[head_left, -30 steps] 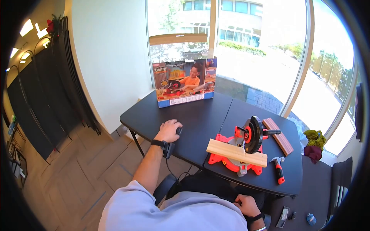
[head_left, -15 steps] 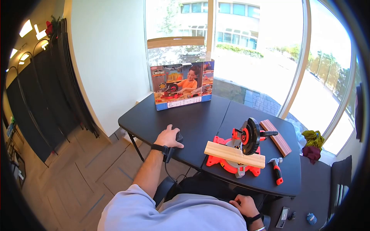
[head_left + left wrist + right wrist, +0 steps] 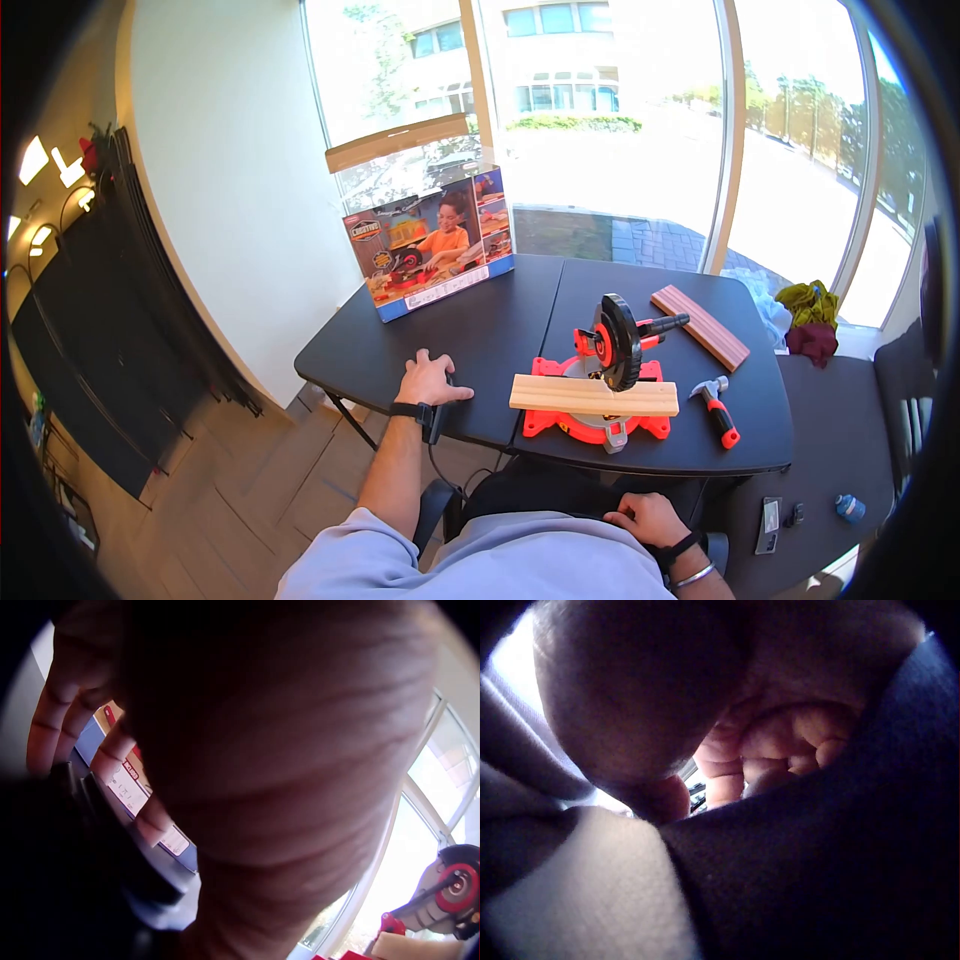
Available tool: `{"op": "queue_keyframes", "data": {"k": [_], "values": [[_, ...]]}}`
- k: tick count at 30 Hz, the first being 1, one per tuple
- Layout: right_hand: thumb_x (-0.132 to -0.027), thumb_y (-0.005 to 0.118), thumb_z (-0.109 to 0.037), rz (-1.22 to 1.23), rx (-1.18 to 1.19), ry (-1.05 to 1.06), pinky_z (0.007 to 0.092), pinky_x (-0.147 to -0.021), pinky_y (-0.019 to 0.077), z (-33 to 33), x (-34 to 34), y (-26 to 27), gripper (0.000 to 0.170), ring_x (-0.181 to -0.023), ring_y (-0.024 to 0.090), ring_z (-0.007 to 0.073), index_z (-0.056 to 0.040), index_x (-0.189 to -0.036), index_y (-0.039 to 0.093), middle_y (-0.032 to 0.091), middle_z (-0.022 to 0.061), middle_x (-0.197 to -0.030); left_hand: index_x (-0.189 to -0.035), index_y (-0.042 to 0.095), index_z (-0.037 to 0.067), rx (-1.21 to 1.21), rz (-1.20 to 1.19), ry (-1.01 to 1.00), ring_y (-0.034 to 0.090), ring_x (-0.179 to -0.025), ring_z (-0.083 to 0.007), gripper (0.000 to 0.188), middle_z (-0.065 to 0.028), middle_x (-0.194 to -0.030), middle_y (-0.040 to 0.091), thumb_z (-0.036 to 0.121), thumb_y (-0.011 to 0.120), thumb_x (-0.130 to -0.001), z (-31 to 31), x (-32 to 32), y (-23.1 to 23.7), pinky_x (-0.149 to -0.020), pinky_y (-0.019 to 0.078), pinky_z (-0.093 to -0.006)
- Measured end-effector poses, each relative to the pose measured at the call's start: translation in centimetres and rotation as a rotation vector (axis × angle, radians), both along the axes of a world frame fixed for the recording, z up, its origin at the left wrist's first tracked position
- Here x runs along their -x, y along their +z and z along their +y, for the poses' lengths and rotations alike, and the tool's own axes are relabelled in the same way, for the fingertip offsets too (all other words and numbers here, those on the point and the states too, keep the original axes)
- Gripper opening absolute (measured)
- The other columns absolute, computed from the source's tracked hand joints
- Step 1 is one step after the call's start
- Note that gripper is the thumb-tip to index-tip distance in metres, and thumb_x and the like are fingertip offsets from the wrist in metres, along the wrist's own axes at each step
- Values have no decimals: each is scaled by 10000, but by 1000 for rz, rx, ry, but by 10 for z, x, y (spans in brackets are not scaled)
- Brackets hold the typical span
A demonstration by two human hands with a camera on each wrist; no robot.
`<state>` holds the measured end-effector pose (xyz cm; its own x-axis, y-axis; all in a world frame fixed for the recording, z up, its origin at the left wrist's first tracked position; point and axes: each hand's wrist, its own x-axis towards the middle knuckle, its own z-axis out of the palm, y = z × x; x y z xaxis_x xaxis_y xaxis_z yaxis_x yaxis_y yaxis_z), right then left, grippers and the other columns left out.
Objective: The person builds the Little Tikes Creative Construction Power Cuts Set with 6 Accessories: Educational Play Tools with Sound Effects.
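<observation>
At the near left of the table my left hand [image 3: 428, 382] rests with fingers loosely bent and thumb held out. A small black object [image 3: 450, 380] shows between thumb and fingers, mostly hidden by the hand. In the left wrist view, the fingers [image 3: 45, 739] reach down over a dark edge. My right hand [image 3: 650, 518] lies in the lap against dark trousers, fingers loosely curled with nothing visible in them. Right of the left hand stands a red and black toy miter saw [image 3: 600, 430], with a light wooden board [image 3: 545, 393] across its base under the blade.
A toy box [image 3: 430, 250] stands at the back left of the table. A reddish striped plank [image 3: 702, 328] and a toy hammer [image 3: 718, 412] lie right of the saw. Past the table's right edge, a dark bench [image 3: 830, 430] holds cloths and a blue bottle [image 3: 849, 508].
The head view has turned to the right and tilted. My left hand has shifted nearer the table's front edge, its thumb now spread out. The right hand stays in the lap.
</observation>
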<state>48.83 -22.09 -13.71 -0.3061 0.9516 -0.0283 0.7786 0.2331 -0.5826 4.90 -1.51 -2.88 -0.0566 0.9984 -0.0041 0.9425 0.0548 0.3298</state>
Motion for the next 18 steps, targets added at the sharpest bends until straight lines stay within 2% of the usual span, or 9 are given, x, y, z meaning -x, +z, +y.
{"op": "queue_keyframes", "data": {"k": [2, 4, 5, 7, 8, 11, 13, 16, 18], "values": [[-947, 771, -496, -19, -11, 16, 460, -705, 589, 0, 0, -1, 429, -748, 743, 347, -83, -833, 743, 758, 119, -775, -1335, 719, 175, 38, 15, -25, 508, -1301, -473, 845, -234, -1427, 534, 535, 971, -613, 2, 0, 6, -1108, 503, -514], [-949, 769, -499, -7, -4, 14, 461, -709, 591, -1, 0, 0, 431, -752, 744, 350, -83, -837, 743, 759, 121, -779, -1474, 651, 179, 201, 49, -153, 490, -1356, -451, 1056, -209, -1500, 540, 518, 1007, -539, 2, 3, 14, -1157, 463, -514], [-951, 767, -501, -3, 2, 21, 462, -714, 593, 0, -1, 0, 434, -757, 744, 352, -83, -840, 744, 760, 123, -782, -1474, 651, 179, 199, 57, -159, 490, -1356, -451, 1056, -209, -1500, 540, 518, 1007, -539, 2, 3, 17, -1157, 463, -514], [-953, 763, -505, 0, 0, 16, 463, -717, 594, 0, 0, 1, 437, -762, 745, 353, -82, -841, 745, 761, 125, -787, -1589, 541, 182, 256, 29, -189, 437, -1452, -431, 1248, -165, -1586, 505, 497, 1028, -484, 0, 3, 20, -1214, 411, -508], [-956, 759, -508, -6, 1, 20, 464, -720, 595, -1, 0, 2, 441, -768, 746, 355, -82, -843, 746, 762, 128, -791, -1616, 502, 210, 268, 12, -169, 365, -1532, -425, 1295, -159, -1669, 436, 427, 1049, -462, 1, 4, 17, -1246, 382, -507], [-957, 754, -516, -8, 8, 20, 466, -719, 594, -1, 0, 3, 450, -774, 745, 359, -81, -843, 747, 763, 131, -798, -1606, 512, 199, 210, 21, -254, 389, -1494, -469, 1283, -161, -1670, 433, 425, 1040, -458, -4, 12, 9, -1252, 359, -534], [-956, 755, -518, -9, 11, 18, 466, -721, 594, -1, 0, 3, 452, -775, 745, 360, -80, -842, 746, 762, 131, -797, -1620, 493, 197, 235, 21, -236, 378, -1497, -486, 1316, -176, -1698, 392, 378, 1047, -439, -7, 14, 8, -1254, 354, -548], [-954, 756, -518, -11, 3, 19, 467, -724, 594, -1, -1, 4, 453, -778, 745, 360, -80, -842, 746, 761, 132, -795, -1580, 541, 188, 224, 71, -204, 409, -1489, -456, 1255, -181, -1652, 444, 364, 1047, -445, -8, 20, 8, -1241, 383, -514], [-953, 756, -516, -9, -3, 23, 467, -726, 594, -2, 1, 4, 451, -779, 745, 361, -79, -842, 746, 760, 132, -795, -1496, 619, 171, 201, -10, -236, 479, -1449, -410, 1105, -172, -1567, 514, 350, 1039, -490, -4, 26, 8, -1209, 423, -468]]}}
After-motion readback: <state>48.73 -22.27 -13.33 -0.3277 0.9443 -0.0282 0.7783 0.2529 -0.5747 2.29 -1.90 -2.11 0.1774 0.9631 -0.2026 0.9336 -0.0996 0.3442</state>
